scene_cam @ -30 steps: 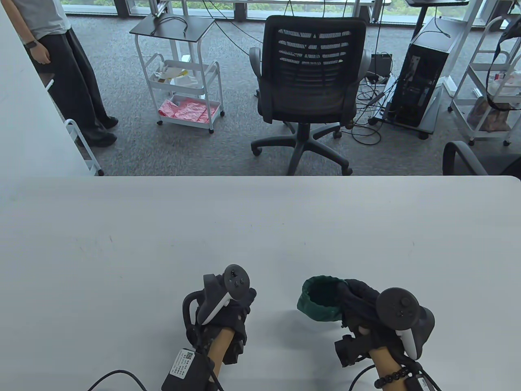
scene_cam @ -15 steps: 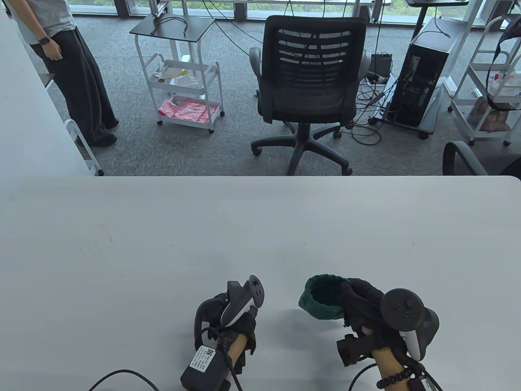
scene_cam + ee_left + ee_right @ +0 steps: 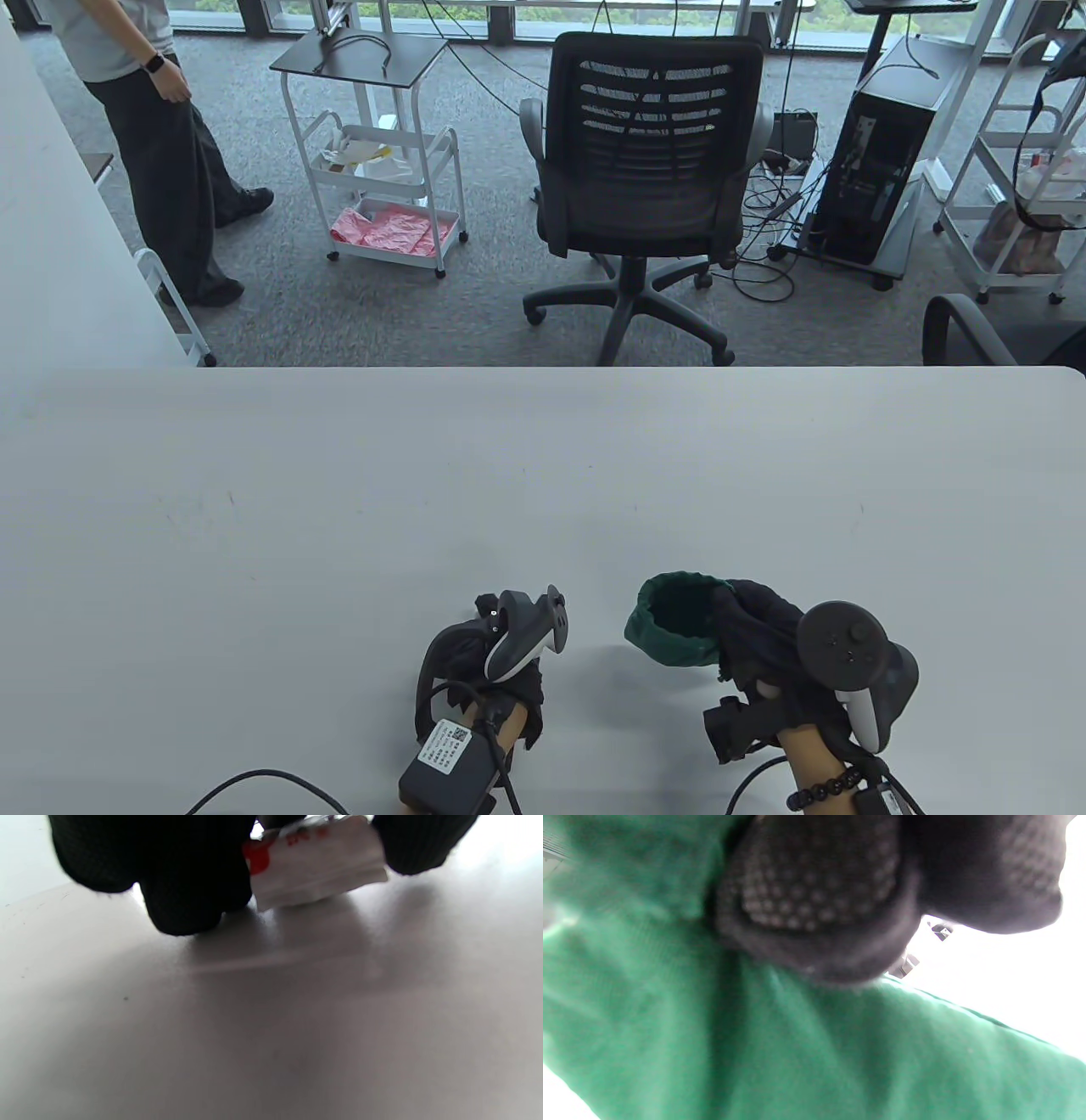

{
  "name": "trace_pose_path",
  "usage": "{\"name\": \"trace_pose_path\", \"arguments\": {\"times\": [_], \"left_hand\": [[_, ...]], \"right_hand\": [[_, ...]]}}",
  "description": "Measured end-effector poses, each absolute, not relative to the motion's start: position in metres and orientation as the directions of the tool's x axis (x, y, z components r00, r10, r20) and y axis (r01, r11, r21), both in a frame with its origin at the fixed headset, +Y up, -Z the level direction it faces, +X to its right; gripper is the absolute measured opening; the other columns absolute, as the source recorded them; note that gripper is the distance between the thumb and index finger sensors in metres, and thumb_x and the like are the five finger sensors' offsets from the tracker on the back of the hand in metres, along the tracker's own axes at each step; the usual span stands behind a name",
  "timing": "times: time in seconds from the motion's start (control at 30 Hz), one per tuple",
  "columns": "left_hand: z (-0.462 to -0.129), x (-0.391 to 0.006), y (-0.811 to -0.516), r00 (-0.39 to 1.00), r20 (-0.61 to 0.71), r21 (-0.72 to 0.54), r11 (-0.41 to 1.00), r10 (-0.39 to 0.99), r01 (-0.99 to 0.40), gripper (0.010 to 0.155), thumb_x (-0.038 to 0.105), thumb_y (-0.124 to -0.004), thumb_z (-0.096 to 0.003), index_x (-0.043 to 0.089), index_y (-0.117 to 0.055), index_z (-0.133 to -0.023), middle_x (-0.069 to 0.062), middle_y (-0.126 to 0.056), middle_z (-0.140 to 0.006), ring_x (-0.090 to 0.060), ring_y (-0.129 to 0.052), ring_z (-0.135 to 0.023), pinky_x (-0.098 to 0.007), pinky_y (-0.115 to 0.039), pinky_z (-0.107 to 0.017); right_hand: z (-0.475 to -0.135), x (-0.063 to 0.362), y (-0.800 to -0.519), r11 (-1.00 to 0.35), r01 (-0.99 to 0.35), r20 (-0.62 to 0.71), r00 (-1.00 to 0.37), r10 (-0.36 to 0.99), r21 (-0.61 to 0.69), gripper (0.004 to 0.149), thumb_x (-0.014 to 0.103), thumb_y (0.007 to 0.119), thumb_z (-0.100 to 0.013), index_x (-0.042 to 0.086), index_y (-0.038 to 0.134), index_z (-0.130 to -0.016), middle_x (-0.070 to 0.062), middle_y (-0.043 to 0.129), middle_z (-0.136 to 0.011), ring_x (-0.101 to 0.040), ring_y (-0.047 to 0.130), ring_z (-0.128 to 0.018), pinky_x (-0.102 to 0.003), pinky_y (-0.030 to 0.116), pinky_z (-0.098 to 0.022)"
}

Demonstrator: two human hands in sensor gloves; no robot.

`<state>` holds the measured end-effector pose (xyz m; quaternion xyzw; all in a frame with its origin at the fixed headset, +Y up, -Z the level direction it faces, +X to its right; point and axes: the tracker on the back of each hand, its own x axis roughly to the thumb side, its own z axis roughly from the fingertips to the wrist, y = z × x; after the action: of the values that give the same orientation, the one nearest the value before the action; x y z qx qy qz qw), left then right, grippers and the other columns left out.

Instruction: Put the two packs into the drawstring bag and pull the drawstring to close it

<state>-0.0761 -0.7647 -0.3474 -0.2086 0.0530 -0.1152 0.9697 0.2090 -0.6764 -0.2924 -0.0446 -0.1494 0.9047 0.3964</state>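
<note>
Seen only from left wrist: left hand (image 3: 169,870) pinching white red-printed pack (image 3: 316,861); overhead, right hand (image 3: 764,654) gripping green drawstring bag (image 3: 674,632) rim.

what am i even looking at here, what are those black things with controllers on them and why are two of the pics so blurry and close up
They are a person's two hands in black sensor gloves, each with a tracker strapped to its back that looks like a game controller. The wide picture comes from a camera looking down at the white table; the left hand is on its left, the right hand on its right.

The two blurry pictures come from small cameras on the wrists, so the fingers hang in very close. The left wrist view shows gloved fingers holding a small white pack with red print just above the table. The right wrist view shows fingers gripping green cloth: the green drawstring bag, which the table view shows with its mouth open.
</note>
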Motion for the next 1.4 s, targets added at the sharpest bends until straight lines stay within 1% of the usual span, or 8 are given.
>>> {"name": "trace_pose_path", "arguments": {"times": [0.2, 0.53, 0.67, 0.83, 1.0, 1.13, 1.27, 1.4], "left_hand": [[-0.345, -0.076, -0.761, 0.966, -0.05, -0.438, 0.875, -0.252, 0.205, 0.085, 0.058, -0.069, -0.0521, 0.006, -0.035, -0.111, -0.029, -0.075, -0.094, -0.043, -0.095, -0.07, -0.061, -0.077, -0.056], [-0.346, -0.078, -0.764, 0.967, -0.088, -0.431, 0.885, -0.237, 0.178, 0.078, 0.051, -0.07, -0.0541, 0.01, -0.036, -0.112, -0.027, -0.079, -0.09, -0.038, -0.1, -0.064, -0.057, -0.082, -0.053], [-0.347, -0.081, -0.762, 0.971, -0.11, -0.43, 0.891, -0.211, 0.145, 0.076, 0.049, -0.071, -0.0544, 0.012, -0.037, -0.112, -0.027, -0.08, -0.09, -0.037, -0.101, -0.063, -0.056, -0.083, -0.053], [-0.348, -0.085, -0.754, 0.983, -0.137, -0.414, 0.909, -0.122, 0.056, 0.072, 0.047, -0.073, -0.0539, 0.015, -0.043, -0.111, -0.027, -0.08, -0.09, -0.035, -0.103, -0.063, -0.054, -0.086, -0.053], [-0.348, -0.09, -0.738, 0.989, -0.141, -0.331, 0.944, -0.042, -0.007, 0.069, 0.046, -0.076, -0.0521, 0.014, -0.053, -0.109, -0.027, -0.081, -0.09, -0.033, -0.104, -0.064, -0.052, -0.087, -0.055], [-0.344, -0.093, -0.723, 0.991, -0.132, -0.25, 0.966, 0.034, -0.066, 0.067, 0.045, -0.078, -0.051, 0.015, -0.057, -0.107, -0.027, -0.08, -0.091, -0.032, -0.104, -0.066, -0.051, -0.088, -0.055], [-0.34, -0.097, -0.707, 0.98, -0.117, -0.166, 0.97, 0.158, -0.176, 0.065, 0.045, -0.079, -0.0501, 0.016, -0.062, -0.105, -0.026, -0.08, -0.092, -0.031, -0.105, -0.066, -0.05, -0.089, -0.055], [-0.335, -0.102, -0.695, 0.965, -0.095, -0.087, 0.964, 0.244, -0.253, 0.063, 0.045, -0.08, -0.0494, 0.016, -0.066, -0.103, -0.027, -0.079, -0.093, -0.029, -0.106, -0.065, -0.049, -0.09, -0.055]], "right_hand": [[-0.292, 0.209, -0.676, -0.642, -0.703, 0.036, -0.682, 0.73, -0.305, 0.043, 0.039, 0.082, -0.049, 0.003, 0.094, -0.069, -0.002, 0.104, -0.036, -0.008, 0.105, -0.014, -0.03, 0.097, -0.015], [-0.292, 0.209, -0.676, -0.643, -0.704, 0.035, -0.682, 0.73, -0.3, 0.043, 0.039, 0.082, -0.048, 0.004, 0.094, -0.07, -0.002, 0.104, -0.037, -0.008, 0.105, -0.014, -0.031, 0.097, -0.015], [-0.292, 0.209, -0.676, -0.643, -0.704, 0.035, -0.682, 0.73, -0.3, 0.043, 0.039, 0.082, -0.049, 0.003, 0.094, -0.07, -0.002, 0.104, -0.037, -0.008, 0.105, -0.014, -0.031, 0.097, -0.016], [-0.292, 0.209, -0.675, -0.644, -0.704, 0.036, -0.682, 0.73, -0.3, 0.043, 0.039, 0.082, -0.048, 0.003, 0.094, -0.07, -0.002, 0.104, -0.037, -0.008, 0.105, -0.014, -0.031, 0.097, -0.016], [-0.292, 0.21, -0.675, -0.642, -0.704, 0.035, -0.682, 0.731, -0.302, 0.043, 0.039, 0.082, -0.048, 0.004, 0.094, -0.07, -0.002, 0.104, -0.037, -0.008, 0.105, -0.014, -0.031, 0.097, -0.016], [-0.292, 0.21, -0.675, -0.642, -0.704, 0.034, -0.681, 0.731, -0.303, 0.043, 0.039, 0.082, -0.049, 0.003, 0.094, -0.07, -0.002, 0.104, -0.037, -0.008, 0.106, -0.015, -0.031, 0.097, -0.016], [-0.292, 0.21, -0.675, -0.643, -0.703, 0.034, -0.683, 0.73, -0.304, 0.043, 0.039, 0.082, -0.049, 0.004, 0.094, -0.07, -0.002, 0.104, -0.037, -0.008, 0.105, -0.015, -0.031, 0.097, -0.016], [-0.292, 0.21, -0.675, -0.643, -0.702, 0.033, -0.683, 0.73, -0.306, 0.043, 0.039, 0.082, -0.049, 0.004, 0.094, -0.07, -0.002, 0.104, -0.037, -0.008, 0.106, -0.015, -0.031, 0.097, -0.016]]}}
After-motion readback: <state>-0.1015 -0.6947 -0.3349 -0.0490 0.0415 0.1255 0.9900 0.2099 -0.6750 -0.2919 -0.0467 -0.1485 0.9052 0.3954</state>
